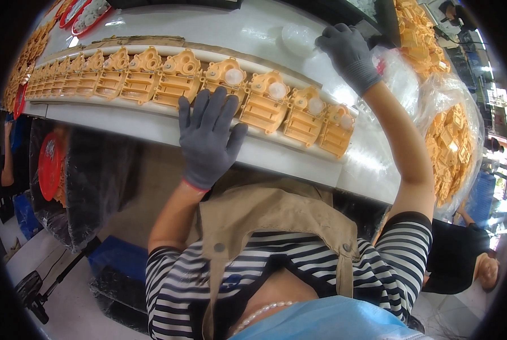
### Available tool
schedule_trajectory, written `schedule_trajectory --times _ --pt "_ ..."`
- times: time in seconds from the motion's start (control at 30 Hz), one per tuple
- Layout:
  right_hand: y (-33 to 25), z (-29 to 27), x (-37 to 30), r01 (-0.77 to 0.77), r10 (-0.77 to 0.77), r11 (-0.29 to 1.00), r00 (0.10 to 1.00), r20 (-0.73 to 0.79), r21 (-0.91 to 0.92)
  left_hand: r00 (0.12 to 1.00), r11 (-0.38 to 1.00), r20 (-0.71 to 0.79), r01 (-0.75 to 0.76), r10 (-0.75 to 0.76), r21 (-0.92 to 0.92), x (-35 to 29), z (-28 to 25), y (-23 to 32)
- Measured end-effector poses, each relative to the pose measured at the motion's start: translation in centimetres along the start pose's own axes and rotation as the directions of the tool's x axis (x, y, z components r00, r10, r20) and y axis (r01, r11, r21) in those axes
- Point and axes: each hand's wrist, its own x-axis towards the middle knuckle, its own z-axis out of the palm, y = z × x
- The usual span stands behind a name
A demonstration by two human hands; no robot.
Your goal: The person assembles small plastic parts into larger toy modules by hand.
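Observation:
A long row of yellow plastic housings [140,73] lies along the white bench. My left hand [208,136], in a grey glove, rests with spread fingers over the lower edge of one housing [225,76]. That housing and the three to its right each carry a round translucent white disc [277,90]; those farther left show bare round openings. My right hand [349,56], also gloved, reaches to the far side of the bench beside a patch of clear round pieces [298,39]. Its fingers are curled together, and whatever they may hold is hidden.
Clear plastic bags with yellow parts [448,153] stand at the right, with more yellow parts [417,37] behind. A black tray [375,28] is beyond my right hand. Red bowls of small white parts [89,17] sit far left. Another person [463,255] is at lower right.

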Motion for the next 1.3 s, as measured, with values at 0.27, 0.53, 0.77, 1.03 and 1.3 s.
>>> schedule_trajectory --times 0.27,0.53,0.77,1.03,1.3 --pt "-1.1 -0.3 0.1 0.027 -0.024 0.993 0.999 -0.028 0.111 0.998 1.0 0.054 0.012 -0.012 -0.006 -0.2 -0.4 0.0" --pt "-1.3 1.0 -1.0 -0.467 0.401 0.325 0.856 0.327 0.823 0.999 1.0 0.045 0.004 -0.004 -0.004 0.1 -0.2 0.2" --pt "-1.0 1.2 -2.4 -0.194 0.332 -0.659 0.792 0.512 0.727 1.0 1.0 -0.009 -0.022 0.022 0.012 -0.1 0.0 0.2" --pt "-4.9 -0.3 -1.2 0.045 0.236 -0.91 0.873 0.428 0.411 0.999 0.998 -0.022 0.033 -0.031 0.059 -0.6 0.0 0.0" --pt "-12.0 -4.0 4.5 -0.327 0.214 -0.329 0.888 0.407 0.886 0.974 0.986 -0.187 0.147 -0.13 0.083 -0.6 -2.6 -2.5"
